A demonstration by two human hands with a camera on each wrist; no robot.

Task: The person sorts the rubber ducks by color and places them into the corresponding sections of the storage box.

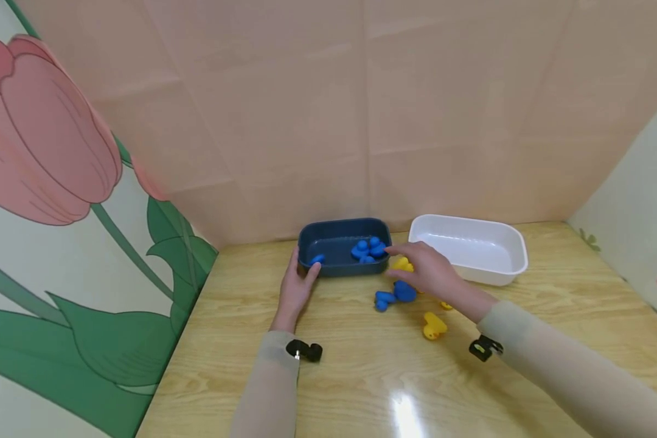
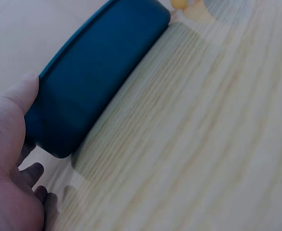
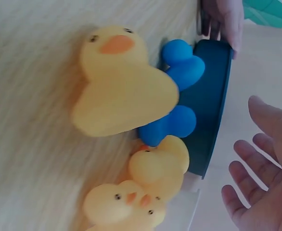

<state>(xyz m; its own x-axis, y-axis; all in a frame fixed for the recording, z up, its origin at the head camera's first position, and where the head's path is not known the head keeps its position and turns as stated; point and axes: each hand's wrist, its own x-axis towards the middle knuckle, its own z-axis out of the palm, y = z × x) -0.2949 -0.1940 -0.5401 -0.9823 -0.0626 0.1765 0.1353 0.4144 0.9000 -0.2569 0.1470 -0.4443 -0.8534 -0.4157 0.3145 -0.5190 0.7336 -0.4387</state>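
My left hand (image 1: 294, 292) grips the left end of a dark blue plastic bin (image 1: 342, 270), its thumb against the front wall in the left wrist view (image 2: 95, 82). Inside the bin lie several blue toy ducks (image 1: 361, 249), most of them at the right end. Over the bin's right edge is my right hand (image 1: 431, 272), fingers spread and holding nothing, as the right wrist view shows. Below it on the table are two blue ducks (image 1: 404, 292) and several yellow ducks (image 3: 124, 91), one of them (image 1: 434, 326) lying nearer the front.
To the right of the dark bin stands a white bin (image 1: 504, 278) with a bare floor. Both rest on a wood-grain table (image 1: 356, 371), close to a pinkish backdrop (image 1: 285, 121). A tulip-patterned panel (image 1: 87, 255) borders the left side.
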